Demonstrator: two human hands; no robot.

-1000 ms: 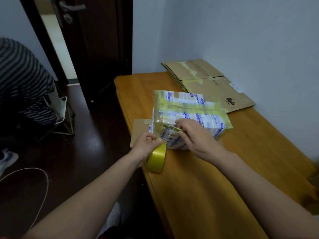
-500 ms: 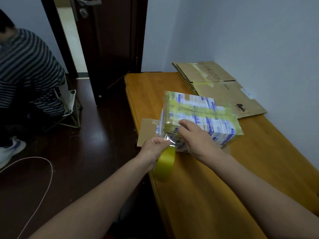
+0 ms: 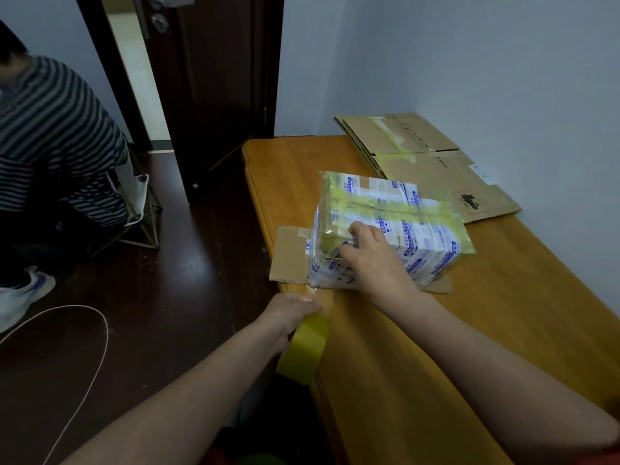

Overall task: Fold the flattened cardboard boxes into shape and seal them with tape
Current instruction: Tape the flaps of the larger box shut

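The right hand [image 3: 372, 263] presses the box [image 3: 432, 229] onto the worktop [image 3: 419, 364] — presumably so the left hand [image 3: 295, 310] (gripping the tape roll [image 3: 303, 347]) can draw its strip taut.

The orange-brown wooden worktop [image 3: 419, 347] is carrying a taped box [image 3: 385, 203] near its left edge, white with blue print and yellow tape. The box's brown flap [image 3: 288, 260] is lying flat and reaching that edge. Flattened cardboard boxes [image 3: 436, 169] are lying stacked at the far right, beside the wall.
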